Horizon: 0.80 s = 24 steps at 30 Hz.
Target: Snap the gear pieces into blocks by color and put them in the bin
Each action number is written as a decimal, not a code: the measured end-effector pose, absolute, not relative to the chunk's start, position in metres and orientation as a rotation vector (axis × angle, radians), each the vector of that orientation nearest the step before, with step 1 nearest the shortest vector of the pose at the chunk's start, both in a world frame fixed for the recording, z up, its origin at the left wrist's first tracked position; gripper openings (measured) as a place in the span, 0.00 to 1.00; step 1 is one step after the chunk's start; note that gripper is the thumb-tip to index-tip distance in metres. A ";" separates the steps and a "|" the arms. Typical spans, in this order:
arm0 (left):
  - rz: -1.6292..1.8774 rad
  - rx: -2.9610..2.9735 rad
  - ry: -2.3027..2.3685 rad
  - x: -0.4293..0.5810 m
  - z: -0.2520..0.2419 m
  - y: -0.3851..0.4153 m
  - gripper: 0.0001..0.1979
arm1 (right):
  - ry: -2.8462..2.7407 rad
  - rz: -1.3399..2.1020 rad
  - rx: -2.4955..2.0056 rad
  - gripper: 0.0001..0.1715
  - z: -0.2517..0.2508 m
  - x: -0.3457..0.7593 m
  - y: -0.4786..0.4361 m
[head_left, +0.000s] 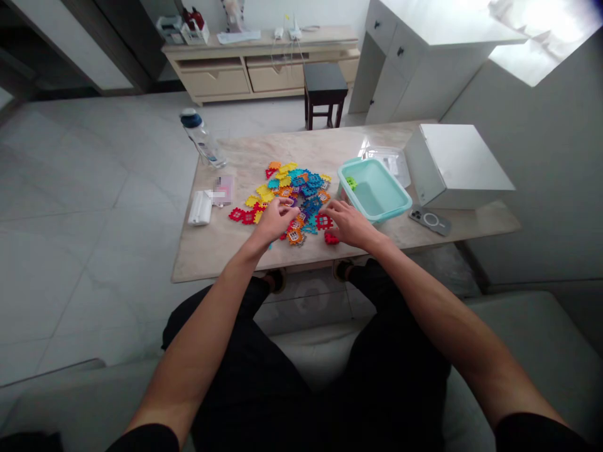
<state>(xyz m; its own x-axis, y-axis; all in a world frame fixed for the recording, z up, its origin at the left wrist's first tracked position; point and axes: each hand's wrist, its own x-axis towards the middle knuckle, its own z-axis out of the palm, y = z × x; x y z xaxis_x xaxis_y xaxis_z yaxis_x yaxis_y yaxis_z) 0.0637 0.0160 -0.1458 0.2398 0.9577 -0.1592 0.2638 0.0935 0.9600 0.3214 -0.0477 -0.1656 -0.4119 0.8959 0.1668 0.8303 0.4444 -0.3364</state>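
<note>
A pile of coloured plastic interlocking tiles lies in the middle of a low marble table. My left hand rests on the near left part of the pile, fingers curled onto a tile. My right hand lies at the pile's right edge, fingers bent over red tiles. A mint green tub stands just right of the pile, with one green tile inside it.
A water bottle stands at the table's far left, a white case and a small card nearby. A white box, a clear lid and a phone are at the right. A dark stool stands beyond.
</note>
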 end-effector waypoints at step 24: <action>0.649 1.526 1.103 0.076 -0.142 0.002 0.19 | -2.016 0.480 -1.380 0.27 -0.147 0.277 -0.053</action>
<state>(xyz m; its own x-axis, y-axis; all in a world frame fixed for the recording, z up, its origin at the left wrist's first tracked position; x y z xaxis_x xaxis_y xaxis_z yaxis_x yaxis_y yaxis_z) 0.0760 0.0025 -0.1418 0.4185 0.8952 -0.1536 0.3002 0.0232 0.9536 0.2768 -0.0528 -0.1469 -0.2432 0.9225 0.2996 0.6885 0.3818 -0.6167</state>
